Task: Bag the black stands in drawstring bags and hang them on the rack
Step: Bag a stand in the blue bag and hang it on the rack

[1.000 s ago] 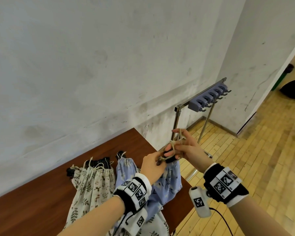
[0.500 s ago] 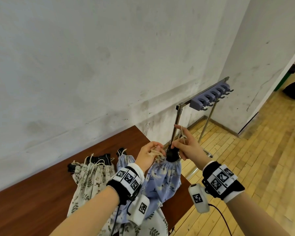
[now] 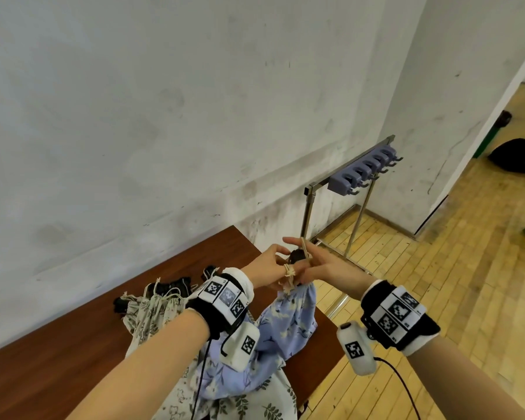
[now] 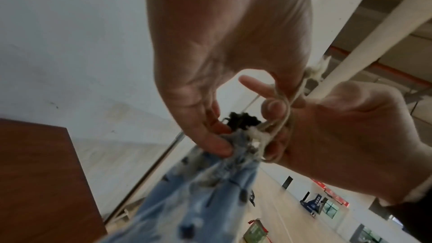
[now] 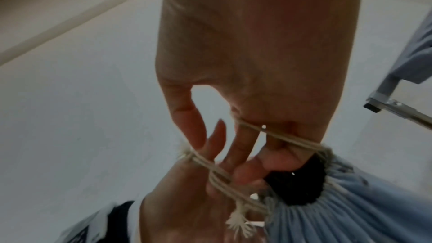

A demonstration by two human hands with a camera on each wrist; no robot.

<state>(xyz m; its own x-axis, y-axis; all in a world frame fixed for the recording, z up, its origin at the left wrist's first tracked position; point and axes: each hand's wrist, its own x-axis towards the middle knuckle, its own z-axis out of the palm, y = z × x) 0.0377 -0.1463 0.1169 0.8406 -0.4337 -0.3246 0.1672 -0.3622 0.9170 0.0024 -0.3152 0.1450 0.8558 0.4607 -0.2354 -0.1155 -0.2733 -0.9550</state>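
A light blue floral drawstring bag [image 3: 297,319] hangs between my hands above the table's right end. The top of a black stand [image 3: 297,255] pokes out of its gathered neck. My left hand [image 3: 278,260] pinches that neck between thumb and finger, which shows plainly in the left wrist view [image 4: 219,136]. My right hand [image 3: 308,259] has the cream drawstring [image 3: 304,247] looped over its fingers, index stretched out. In the right wrist view the drawstring [image 5: 280,139] runs taut across the right hand [image 5: 219,147] to the bag [image 5: 350,200] and the stand [image 5: 297,182].
A metal rack [image 3: 309,192] with a row of purple hooks [image 3: 361,174] stands to the right beyond the brown table [image 3: 58,344]. Cream leaf-print bags [image 3: 152,313] and another blue bag [image 3: 234,386] lie on the table, with black stands [image 3: 179,283] at their mouths. A black bag [image 3: 515,156] lies on the floor.
The bag's mouth has been drawn tight around the stand. My right hand went from pinching the cord to spreading its fingers through the loop; my left hand moved onto the neck.
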